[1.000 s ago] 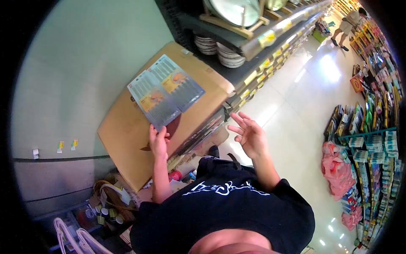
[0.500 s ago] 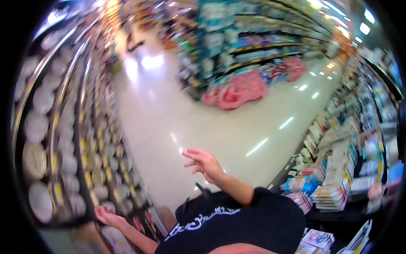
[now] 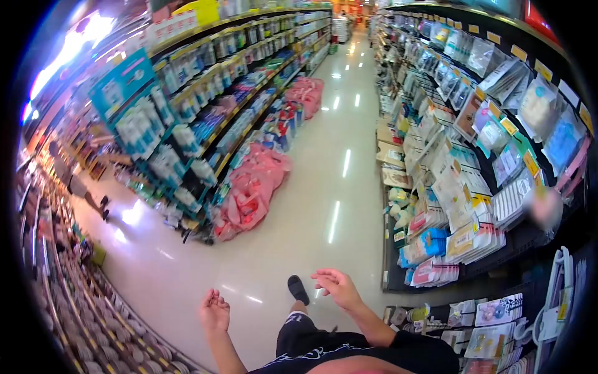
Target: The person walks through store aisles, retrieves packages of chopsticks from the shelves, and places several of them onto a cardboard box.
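Aisle floor [image 3: 311, 181] behind seemingly relaxed hands [image 3: 215, 313] [image 3: 340, 289]

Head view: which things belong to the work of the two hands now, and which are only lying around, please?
Belong:
left hand, nothing seen in it
right hand, nothing seen in it
shoe, worn, between them in the picture

Only around:
pink plastic, on the floor
teal stand
blue pack

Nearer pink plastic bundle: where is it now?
In the head view, left of centre, the nearer pink plastic bundle lies on the floor just right of the teal display stand, ahead of the left hand.
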### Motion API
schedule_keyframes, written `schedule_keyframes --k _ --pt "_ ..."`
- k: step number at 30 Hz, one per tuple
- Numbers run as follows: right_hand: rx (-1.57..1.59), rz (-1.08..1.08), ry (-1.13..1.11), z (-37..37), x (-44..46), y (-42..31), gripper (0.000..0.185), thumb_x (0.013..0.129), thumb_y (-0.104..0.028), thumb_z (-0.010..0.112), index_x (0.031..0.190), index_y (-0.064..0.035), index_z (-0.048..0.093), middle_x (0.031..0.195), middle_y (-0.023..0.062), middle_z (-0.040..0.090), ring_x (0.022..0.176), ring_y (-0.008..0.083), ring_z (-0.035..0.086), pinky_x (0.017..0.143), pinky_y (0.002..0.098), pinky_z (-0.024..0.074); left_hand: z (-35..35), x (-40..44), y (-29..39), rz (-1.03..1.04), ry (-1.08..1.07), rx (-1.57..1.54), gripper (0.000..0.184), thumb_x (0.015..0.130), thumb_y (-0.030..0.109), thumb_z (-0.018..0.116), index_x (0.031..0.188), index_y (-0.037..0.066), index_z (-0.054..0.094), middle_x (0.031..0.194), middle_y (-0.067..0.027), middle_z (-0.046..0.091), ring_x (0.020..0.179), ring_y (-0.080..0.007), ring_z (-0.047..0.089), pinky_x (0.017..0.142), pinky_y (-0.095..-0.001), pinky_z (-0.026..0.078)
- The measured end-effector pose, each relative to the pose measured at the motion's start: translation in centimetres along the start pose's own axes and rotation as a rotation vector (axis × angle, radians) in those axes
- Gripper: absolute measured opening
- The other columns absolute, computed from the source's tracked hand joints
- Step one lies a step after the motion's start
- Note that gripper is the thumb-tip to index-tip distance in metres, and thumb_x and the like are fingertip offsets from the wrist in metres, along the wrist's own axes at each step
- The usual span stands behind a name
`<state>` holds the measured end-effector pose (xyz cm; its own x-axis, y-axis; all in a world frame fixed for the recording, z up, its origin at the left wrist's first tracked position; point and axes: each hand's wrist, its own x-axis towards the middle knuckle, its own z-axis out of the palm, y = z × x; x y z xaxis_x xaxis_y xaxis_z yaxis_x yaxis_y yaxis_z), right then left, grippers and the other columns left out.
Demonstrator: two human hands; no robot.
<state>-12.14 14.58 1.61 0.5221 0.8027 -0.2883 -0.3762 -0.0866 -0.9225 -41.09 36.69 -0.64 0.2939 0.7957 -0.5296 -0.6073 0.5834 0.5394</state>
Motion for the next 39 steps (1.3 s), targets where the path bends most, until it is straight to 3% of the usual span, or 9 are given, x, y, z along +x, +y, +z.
schedule_keyframes --k 4,11,16,20,28,31,32,35,39 --pt "0.010 -0.066 0.119 -2.4 7.6 -2.4 0.038 0.093 -0.015 0.063 0.126 -0.0003 0.053 0.120 0.0110 0.065 0.093 0.0155 0.066 0.075 0.0273 0.0514 7.5 10.6 -2.9 -0.188 -0.128 0.020 0.008 0.091 0.016 0.059 0.095 0.009 0.061 0.083 -0.0025 0.066 0.064 -0.0138 0.057 0.056 -0.0272 0.044" --pt "-0.693 -0.306 0.208 -4.7 20.9 -14.6 0.067 0.087 -0.022 0.073 0.139 0.0031 0.039 0.134 0.0182 0.052 0.095 0.0198 0.065 0.079 0.0304 0.0531 28.5 25.3 -8.2 -0.314 -0.401 0.218 0.017 0.093 0.018 0.057 0.105 0.008 0.062 0.090 -0.0050 0.067 0.075 -0.0154 0.060 0.066 -0.0296 0.047" --pt "-0.589 -0.194 0.407 -10.4 27.2 -15.2 0.078 0.085 -0.031 0.072 0.142 0.0063 0.034 0.138 0.0239 0.047 0.098 0.0281 0.065 0.085 0.0366 0.0524 40.8 27.7 -13.0 -0.348 -0.768 0.430 0.018 0.097 0.019 0.055 0.109 0.007 0.059 0.097 -0.0064 0.066 0.082 -0.0154 0.062 0.071 -0.0285 0.049" --pt "-0.648 -0.042 0.478 -15.3 32.2 -15.9 0.084 0.085 -0.034 0.071 0.143 0.0082 0.030 0.138 0.0286 0.044 0.097 0.0326 0.064 0.087 0.0389 0.0517 46.6 31.4 -19.1 -0.229 -0.834 0.787 0.020 0.098 0.022 0.056 0.110 0.006 0.059 0.103 -0.0062 0.063 0.086 -0.0162 0.062 0.076 -0.0290 0.049" --pt "-0.638 0.006 0.428 -31.0 46.2 -20.6 0.091 0.084 -0.036 0.071 0.146 0.0097 0.022 0.146 0.0337 0.033 0.129 0.0427 0.045 0.106 0.0419 0.0400 60.5 38.2 -34.7 -0.447 -1.143 1.204 0.033 0.100 0.028 0.056 0.121 0.002 0.057 0.112 -0.0085 0.062 0.100 -0.0164 0.060 0.086 -0.0297 0.048" --pt "-0.684 -0.046 0.504 -37.6 51.3 -24.1 0.091 0.084 -0.036 0.070 0.146 0.0097 0.021 0.146 0.0333 0.032 0.132 0.0441 0.041 0.108 0.0435 0.0377 68.8 39.7 -39.3 -0.278 -1.421 1.500 0.037 0.101 0.029 0.054 0.125 0.001 0.055 0.113 -0.0084 0.062 0.104 -0.0179 0.060 0.089 -0.0312 0.048" --pt "-0.692 -0.062 0.520 -39.4 52.9 -26.0 0.091 0.084 -0.037 0.070 0.146 0.0098 0.021 0.146 0.0333 0.032 0.133 0.0444 0.040 0.109 0.0440 0.0371 71.7 40.5 -40.4 -0.223 -1.533 1.531 0.042 0.100 0.032 0.055 0.127 0.000 0.053 0.117 -0.0134 0.061 0.108 -0.0238 0.060 0.093 -0.0349 0.048" --pt "-0.705 -0.090 0.542 -45.2 57.8 -30.1 0.090 0.085 -0.037 0.070 0.145 0.0095 0.022 0.145 0.0327 0.033 0.133 0.0450 0.040 0.109 0.0452 0.0370 79.7 42.6 -42.4 0.163 -1.793 1.713 0.047 0.098 0.034 0.057 0.128 0.000 0.052 0.123 -0.0192 0.058 0.110 -0.0301 0.059 0.095 -0.0386 0.047" --pt "-0.725 -0.145 0.563 -50.0 64.5 -35.3 0.087 0.085 -0.036 0.069 0.145 0.0080 0.024 0.144 0.0316 0.035 0.131 0.0449 0.041 0.107 0.0460 0.0381 84.7 48.7 -45.3 0.255 -1.656 1.767 0.052 0.096 0.038 0.059 0.129 -0.001 0.051 0.127 -0.0228 0.055 0.113 -0.0347 0.057 0.096 -0.0407 0.046"
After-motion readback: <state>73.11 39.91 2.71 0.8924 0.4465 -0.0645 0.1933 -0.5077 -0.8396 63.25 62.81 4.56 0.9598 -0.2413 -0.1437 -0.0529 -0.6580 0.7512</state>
